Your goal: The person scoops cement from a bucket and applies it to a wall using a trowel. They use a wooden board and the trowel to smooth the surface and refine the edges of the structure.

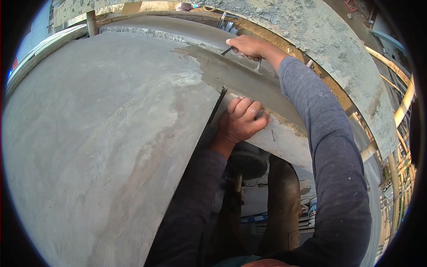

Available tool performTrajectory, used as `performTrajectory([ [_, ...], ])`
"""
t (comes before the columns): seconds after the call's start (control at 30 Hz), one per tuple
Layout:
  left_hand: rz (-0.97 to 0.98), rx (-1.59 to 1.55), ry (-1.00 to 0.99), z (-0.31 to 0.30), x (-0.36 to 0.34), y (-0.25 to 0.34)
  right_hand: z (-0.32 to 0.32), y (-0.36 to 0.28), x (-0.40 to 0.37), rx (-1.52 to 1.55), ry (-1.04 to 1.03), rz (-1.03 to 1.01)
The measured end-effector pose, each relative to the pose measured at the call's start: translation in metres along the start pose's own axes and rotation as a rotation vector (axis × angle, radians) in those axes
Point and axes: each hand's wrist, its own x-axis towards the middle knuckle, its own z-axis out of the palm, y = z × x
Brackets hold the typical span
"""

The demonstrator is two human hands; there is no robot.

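Note:
My right hand (247, 47) is closed round the handle of a trowel-like tool (259, 66), over a smooth grey curved band of concrete (231, 71). The tool's dark front end sticks out past my fingers, and its blade is hard to tell from the grey surface. Lower down, my left hand (243, 116) is closed, with curled fingers, by the edge of a pale ledge (284, 142). Whatever it may hold is hidden. Beside its wrist runs the dark edge of a wide grey concrete slab (111, 111), which fills the left side and has damp patches.
A rough, mortar-spattered board (329, 53) curves along the upper right. Bamboo poles (404, 102) stand at the far right. Below my hands are a dark round object (247, 164), my legs, and a gap with bags and debris. Metal pieces (227, 26) lie at the top.

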Motion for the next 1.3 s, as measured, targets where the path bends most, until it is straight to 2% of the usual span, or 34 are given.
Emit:
performTrajectory([
  [0.07,-0.014,-0.005,0.004,0.001,-0.003,-0.001,0.004,-0.010,0.016,0.005,-0.115,0.170],
  [0.1,-0.001,0.000,-0.003,0.001,-0.005,-0.001,0.008,-0.019,0.014,-0.003,-0.131,0.174],
  [0.2,0.003,0.013,-0.007,0.000,-0.006,-0.004,0.006,-0.044,-0.005,0.069,-0.254,0.083],
  [0.33,0.010,0.014,0.006,0.000,-0.002,-0.002,-0.006,-0.030,-0.043,0.075,-0.326,-0.010],
  [0.5,0.011,0.010,-0.015,-0.001,-0.002,-0.002,-0.015,0.007,-0.057,0.345,-0.186,-0.041],
  [0.57,0.002,0.008,-0.026,-0.001,-0.004,-0.001,-0.013,0.014,-0.041,0.206,-0.122,-0.177],
  [0.63,0.001,0.016,-0.025,-0.001,-0.005,-0.001,-0.009,0.007,-0.021,0.151,-0.082,-0.140],
  [0.73,-0.002,0.018,-0.016,0.000,-0.005,-0.002,-0.005,0.001,0.015,-0.144,-0.044,-0.144],
  [0.83,-0.004,0.022,-0.027,0.000,-0.006,-0.002,0.003,0.002,0.049,-0.187,-0.004,-0.155],
  [0.87,-0.010,0.024,-0.027,0.000,-0.005,-0.002,0.003,-0.009,0.050,-0.204,-0.070,-0.027],
  [0.9,-0.009,0.018,-0.021,0.000,-0.005,-0.002,0.010,0.003,0.065,-0.204,-0.076,-0.027],
  [0.97,-0.012,0.011,-0.020,0.000,-0.005,-0.002,0.027,0.014,0.085,-0.253,0.177,-0.291],
  [1.1,-0.014,0.008,-0.009,-0.001,-0.006,-0.002,0.020,-0.019,0.044,-0.245,0.029,-0.128],
  [1.17,-0.011,0.004,0.005,0.000,-0.003,0.000,0.007,-0.033,0.016,-0.141,-0.135,-0.005],
  [1.2,-0.016,0.009,0.004,0.001,-0.004,0.000,0.007,-0.021,0.016,-0.171,-0.129,-0.114],
  [1.23,-0.015,0.020,0.001,0.001,-0.004,-0.001,-0.002,-0.010,0.014,-0.177,-0.114,-0.118],
  [1.3,-0.012,0.022,-0.016,-0.002,0.000,0.000,-0.006,-0.007,-0.007,-0.060,-0.100,-0.267],
])
